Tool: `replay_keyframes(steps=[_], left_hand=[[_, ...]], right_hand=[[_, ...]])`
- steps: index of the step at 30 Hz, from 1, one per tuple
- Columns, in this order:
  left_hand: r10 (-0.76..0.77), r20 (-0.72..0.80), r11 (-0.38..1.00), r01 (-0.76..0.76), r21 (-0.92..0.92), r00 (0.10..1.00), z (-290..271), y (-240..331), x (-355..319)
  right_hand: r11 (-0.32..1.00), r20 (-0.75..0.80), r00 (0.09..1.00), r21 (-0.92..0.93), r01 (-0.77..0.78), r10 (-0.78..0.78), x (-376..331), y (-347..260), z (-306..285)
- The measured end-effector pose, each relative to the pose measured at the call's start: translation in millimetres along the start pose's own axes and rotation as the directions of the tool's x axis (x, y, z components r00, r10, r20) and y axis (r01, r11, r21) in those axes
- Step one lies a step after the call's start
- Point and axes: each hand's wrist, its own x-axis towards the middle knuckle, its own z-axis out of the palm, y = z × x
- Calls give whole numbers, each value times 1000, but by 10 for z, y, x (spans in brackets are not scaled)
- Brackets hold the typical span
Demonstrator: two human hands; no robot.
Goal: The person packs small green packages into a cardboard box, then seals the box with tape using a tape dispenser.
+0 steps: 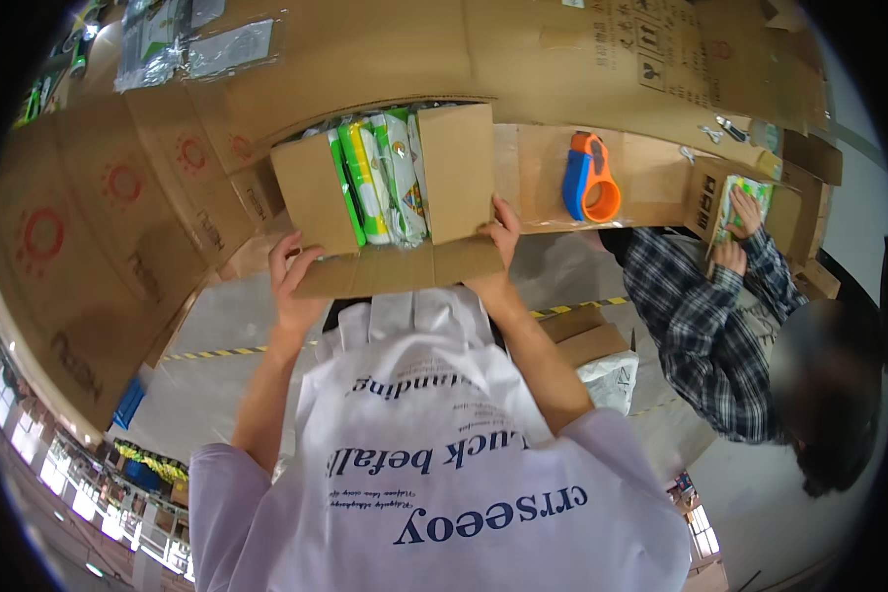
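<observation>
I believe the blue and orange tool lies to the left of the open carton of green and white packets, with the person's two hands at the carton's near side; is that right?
Not quite: the blue and orange tool lies to the right of the open carton, as the head view shows.

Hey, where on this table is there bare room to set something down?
Two bare patches on the table: one between the open box and the orange tape dispenser, another between the dispenser and the other person's box. It's crowded around that box, with small tools nearby.
</observation>
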Motion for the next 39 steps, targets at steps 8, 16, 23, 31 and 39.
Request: replay_keyframes(steps=[8, 16, 23, 31, 39], left_hand=[[-275, -135, 958, 260, -121, 952, 490, 105, -50], [-542, -161, 805, 455, -380, 825, 572, 292, -29], [-615, -100, 696, 480, -534, 782, 511, 267, -79], [-337, 132, 835, 361, -416, 932, 69, 108, -25], [-643, -69, 645, 491, -585, 763, 425, 320, 117]], right_hand=[[976, -167, 968, 149, -161, 185, -315, 81, 241], [937, -40, 952, 191, -292, 304, 166, -356, 31], [905, -27, 919, 189, -382, 394, 246, -509, 17], [818, 358, 845, 280, -502, 397, 396, -327, -294], [898, 75, 918, 188, -397, 390, 420, -412, 20]])
